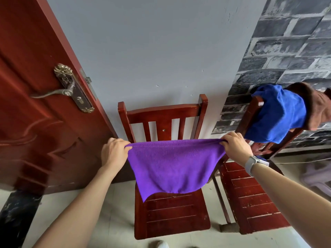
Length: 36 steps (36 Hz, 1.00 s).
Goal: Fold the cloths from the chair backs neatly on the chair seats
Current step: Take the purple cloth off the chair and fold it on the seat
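1. The left hand has its fingers curled round the left top corner of the purple cloth, bunching the fabric there; the right hand grips the right top corner in the same way, with a pale watch on its wrist.
2. Between the two hands the cloth's top edge is pulled nearly straight, and the rest hangs in front of the back slats of the middle chair. Its lower edge sags in a curve, with one pointed corner at the lower left lying over the rear of the seat (whether it actually touches the slats I cannot tell).
3. Count: two hands, two wooden chairs, three cloths.
4. The other two cloths, a blue cloth and a brown cloth, are draped side by side, overlapping, over the back of the right chair.
5. The front slats of the middle seat are bare, as is the seat of the right chair.
6. Edges: a red door stands close on the left, a grey wall is behind the chairs, and the two seats stand just beside each other with a narrow gap of floor between.
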### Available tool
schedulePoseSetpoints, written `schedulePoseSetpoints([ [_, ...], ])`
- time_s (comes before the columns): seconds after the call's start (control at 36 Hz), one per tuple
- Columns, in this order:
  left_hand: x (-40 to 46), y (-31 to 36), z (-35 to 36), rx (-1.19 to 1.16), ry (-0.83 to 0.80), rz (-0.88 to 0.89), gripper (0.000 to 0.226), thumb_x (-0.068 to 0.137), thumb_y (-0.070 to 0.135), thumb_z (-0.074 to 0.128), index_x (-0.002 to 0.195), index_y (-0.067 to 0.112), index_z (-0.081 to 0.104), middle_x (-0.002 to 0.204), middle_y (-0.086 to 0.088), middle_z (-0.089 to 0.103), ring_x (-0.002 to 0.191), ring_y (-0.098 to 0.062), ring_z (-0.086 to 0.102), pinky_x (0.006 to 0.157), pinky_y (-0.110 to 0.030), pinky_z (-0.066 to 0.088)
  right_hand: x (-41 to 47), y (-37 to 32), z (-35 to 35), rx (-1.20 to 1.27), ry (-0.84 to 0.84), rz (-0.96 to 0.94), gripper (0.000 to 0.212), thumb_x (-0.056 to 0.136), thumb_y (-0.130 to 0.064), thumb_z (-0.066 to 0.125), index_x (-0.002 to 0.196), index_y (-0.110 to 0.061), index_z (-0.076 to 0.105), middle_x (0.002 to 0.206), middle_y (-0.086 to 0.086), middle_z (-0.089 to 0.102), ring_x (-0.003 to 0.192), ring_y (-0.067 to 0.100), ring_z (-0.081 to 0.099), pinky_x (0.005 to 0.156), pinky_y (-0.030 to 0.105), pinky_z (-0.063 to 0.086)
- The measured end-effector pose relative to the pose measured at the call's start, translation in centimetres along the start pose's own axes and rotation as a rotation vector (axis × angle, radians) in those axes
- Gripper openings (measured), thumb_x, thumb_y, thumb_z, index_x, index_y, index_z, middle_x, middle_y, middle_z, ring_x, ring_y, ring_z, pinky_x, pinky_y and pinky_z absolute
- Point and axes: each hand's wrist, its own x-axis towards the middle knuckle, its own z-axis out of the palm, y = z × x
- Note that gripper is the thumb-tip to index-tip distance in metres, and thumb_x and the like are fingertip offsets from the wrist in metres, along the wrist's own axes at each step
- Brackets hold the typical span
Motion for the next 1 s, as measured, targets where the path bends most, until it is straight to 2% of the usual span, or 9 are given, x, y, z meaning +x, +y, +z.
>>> schedulePoseSetpoints([
  [0.08, 0.9, -0.1, 0.5, 0.031, 0.060, 0.045, 0.024, 0.091, 0.023, 0.055, 0.106, 0.009, 0.068, 0.097, -0.011, 0.070, 0.092, -0.030, 0.060, 0.073, -0.037, 0.047, 0.8, -0.4, 0.2, -0.049, 0.069, -0.014, 0.023, 0.093, -0.022, 0.047, 0.107, -0.015, 0.063, 0.111, 0.007, 0.063, 0.108, 0.028, 0.050, 0.082, 0.036, 0.042],
  [0.22, 1.6, -1.6, 1.5, 0.102, 0.232, 0.184, 0.012, 0.076, 0.012, 0.073, 0.078, 0.001, 0.067, 0.064, -0.015, 0.066, 0.058, -0.034, 0.060, 0.052, -0.034, 0.045, 1.7, -0.4, 0.8, -0.099, 0.170, -0.050, 0.019, 0.093, -0.024, 0.048, 0.102, -0.014, 0.062, 0.100, 0.008, 0.067, 0.098, 0.031, 0.057, 0.071, 0.036, 0.043],
  [0.44, -1.1, -4.9, 6.2, 0.062, 0.302, 0.288, 0.016, 0.079, 0.024, 0.056, 0.078, 0.010, 0.065, 0.073, -0.006, 0.063, 0.067, -0.031, 0.057, 0.055, -0.037, 0.043, -0.7, 0.7, 5.8, -0.062, 0.248, -0.161, 0.018, 0.077, 0.001, 0.065, 0.094, -0.002, 0.066, 0.087, 0.015, 0.065, 0.080, 0.037, 0.059, 0.068, 0.042, 0.049],
  [0.53, -3.5, -6.0, 8.8, 0.007, 0.227, 0.305, 0.019, 0.078, 0.024, 0.052, 0.077, 0.012, 0.066, 0.073, -0.005, 0.062, 0.070, -0.029, 0.055, 0.056, -0.037, 0.046, -2.8, 1.7, 8.7, -0.081, 0.182, -0.164, 0.025, 0.072, 0.004, 0.068, 0.095, -0.004, 0.067, 0.086, 0.015, 0.065, 0.080, 0.038, 0.059, 0.067, 0.043, 0.049],
  [0.61, -6.3, -7.3, 12.0, 0.004, 0.112, 0.279, 0.007, 0.072, 0.014, 0.069, 0.078, 0.011, 0.068, 0.072, -0.005, 0.063, 0.069, -0.030, 0.056, 0.058, -0.037, 0.046, -5.3, 3.1, 12.3, -0.077, 0.096, -0.149, 0.023, 0.070, 0.003, 0.071, 0.091, -0.005, 0.069, 0.086, 0.014, 0.065, 0.080, 0.039, 0.059, 0.066, 0.044, 0.048],
  [0.72, -10.3, -8.8, 16.8, 0.016, -0.101, 0.248, 0.024, 0.060, 0.003, 0.081, 0.080, 0.011, 0.071, 0.073, -0.004, 0.064, 0.069, -0.030, 0.058, 0.058, -0.036, 0.047, -9.3, 4.6, 17.4, -0.063, -0.044, -0.100, 0.011, 0.077, -0.008, 0.065, 0.085, -0.005, 0.071, 0.083, 0.015, 0.065, 0.078, 0.039, 0.060, 0.065, 0.045, 0.047],
  [0.78, -12.4, -9.4, 19.2, 0.017, -0.183, 0.261, 0.026, 0.058, 0.001, 0.080, 0.080, 0.012, 0.072, 0.074, -0.004, 0.064, 0.069, -0.030, 0.058, 0.058, -0.036, 0.047, -11.5, 5.6, 20.1, -0.067, -0.149, -0.080, 0.018, 0.076, -0.017, 0.058, 0.083, -0.008, 0.071, 0.082, 0.014, 0.065, 0.078, 0.038, 0.061, 0.063, 0.043, 0.048],
  [0.89, -16.7, -9.8, 23.6, 0.029, -0.378, 0.255, 0.028, 0.050, -0.004, 0.080, 0.072, 0.012, 0.072, 0.071, -0.004, 0.064, 0.068, -0.031, 0.061, 0.055, -0.035, 0.048, -15.6, 7.4, 25.1, -0.111, -0.374, 0.058, 0.012, 0.072, -0.008, 0.073, 0.085, -0.009, 0.073, 0.089, 0.016, 0.066, 0.088, 0.039, 0.060, 0.070, 0.046, 0.047],
  [1.0, -20.3, -10.5, 26.9, 0.064, -0.582, 0.269, 0.026, 0.044, -0.003, 0.083, 0.063, 0.011, 0.070, 0.063, -0.005, 0.063, 0.062, -0.031, 0.060, 0.050, -0.034, 0.049, -19.2, 8.5, 28.7, -0.164, -0.570, 0.139, 0.014, 0.082, -0.014, 0.065, 0.093, -0.009, 0.072, 0.103, 0.015, 0.065, 0.105, 0.037, 0.054, 0.082, 0.044, 0.042],
])
